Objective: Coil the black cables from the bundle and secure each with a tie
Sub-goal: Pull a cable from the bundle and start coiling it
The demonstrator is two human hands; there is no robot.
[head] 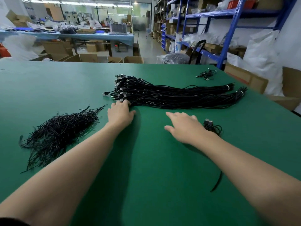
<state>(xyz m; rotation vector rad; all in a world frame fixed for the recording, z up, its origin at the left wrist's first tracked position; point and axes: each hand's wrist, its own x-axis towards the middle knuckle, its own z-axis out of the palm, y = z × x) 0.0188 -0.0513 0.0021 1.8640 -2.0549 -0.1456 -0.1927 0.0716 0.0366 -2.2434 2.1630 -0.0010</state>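
Observation:
A big bundle of black cables (171, 95) lies across the middle of the green table (48, 82), its plug ends at the left and white bands near its right ends. My left hand (120, 114) reaches to the plug ends, fingertips touching the nearest cables; whether it pinches one is hidden. My right hand (184, 126) hovers flat over the table with fingers spread, holding nothing. Just right of its wrist lies a coiled black cable (213, 128), its tail running toward me. A heap of black ties (60, 132) lies at the left.
A small cluster of black cables (206, 75) sits at the table's far right corner. Cardboard boxes (247, 79) stand beside the table's right edge, with blue shelving (228, 38) behind them. More boxes and a blue-covered workbench (81, 35) stand beyond the far edge.

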